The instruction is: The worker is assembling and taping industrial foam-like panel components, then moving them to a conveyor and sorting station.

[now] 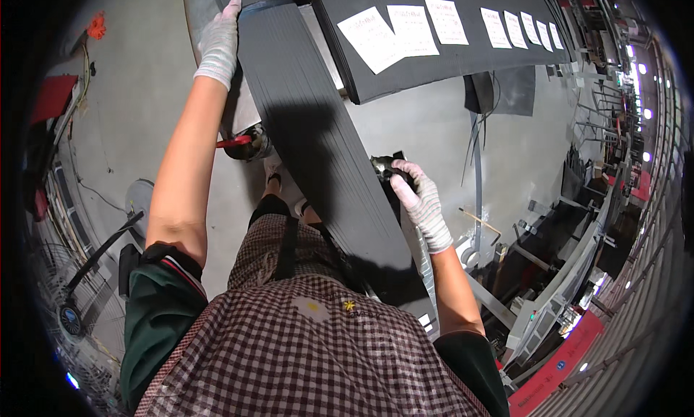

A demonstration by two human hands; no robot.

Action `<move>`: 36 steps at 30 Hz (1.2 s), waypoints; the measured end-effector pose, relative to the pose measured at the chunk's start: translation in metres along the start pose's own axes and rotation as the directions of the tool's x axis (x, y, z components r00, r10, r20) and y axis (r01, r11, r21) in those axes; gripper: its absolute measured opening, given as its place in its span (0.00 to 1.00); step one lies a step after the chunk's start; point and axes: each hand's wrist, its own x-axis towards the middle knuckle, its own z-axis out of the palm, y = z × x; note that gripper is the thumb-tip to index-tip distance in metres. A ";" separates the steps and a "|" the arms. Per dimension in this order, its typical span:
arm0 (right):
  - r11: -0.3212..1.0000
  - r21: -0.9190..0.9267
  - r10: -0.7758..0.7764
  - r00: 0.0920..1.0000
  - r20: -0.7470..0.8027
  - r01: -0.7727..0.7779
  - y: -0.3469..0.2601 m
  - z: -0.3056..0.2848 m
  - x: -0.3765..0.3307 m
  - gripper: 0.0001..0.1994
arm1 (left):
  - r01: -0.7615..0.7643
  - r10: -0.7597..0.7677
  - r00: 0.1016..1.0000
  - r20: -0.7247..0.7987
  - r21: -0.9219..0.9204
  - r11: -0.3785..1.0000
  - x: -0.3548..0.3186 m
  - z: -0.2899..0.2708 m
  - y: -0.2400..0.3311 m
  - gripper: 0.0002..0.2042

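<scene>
A long stack of dark grey, thin flat panels [289, 74] runs from the far middle down toward my right side, with a shadow across it. My gloved left hand [219, 47] lies along the stack's far left edge, its fingers stretched forward. A dark band [269, 4] crosses the stack near that hand. In my gloved right hand [421, 200], just off the stack's right edge, is a small black, shiny object [383, 168]; its kind is unclear. Thumb and fingers close round it.
Printed white sheets [444, 21] lie on a wide dark stack [390, 77] at the far right. Under the near stack is a red handle [233, 142]. A floor fan [71, 317] stands at left. Metal frames [557, 287] and dark straps [477, 157] are on the right.
</scene>
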 end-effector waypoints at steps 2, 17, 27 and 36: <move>0.999 -0.033 -0.004 1.000 0.030 0.005 -0.003 0.002 0.008 0.22 | -0.326 0.351 0.935 0.042 0.489 0.809 -0.016 -0.008 -0.006 0.20; 0.645 -0.725 0.098 0.914 0.394 0.243 -0.041 0.035 0.042 0.47 | 0.324 -0.265 0.939 0.220 -0.306 0.895 -0.300 0.041 -0.089 0.26; 0.980 -0.054 -0.168 0.938 0.302 0.193 -0.067 -0.033 0.059 0.24 | -0.046 0.037 0.999 -0.032 -0.370 0.928 -0.305 0.001 -0.104 0.35; 0.587 -0.271 -0.280 0.505 0.816 0.763 -0.179 0.042 0.006 0.20 | 0.155 -0.014 0.948 0.317 -0.423 0.893 -0.345 -0.027 -0.054 0.14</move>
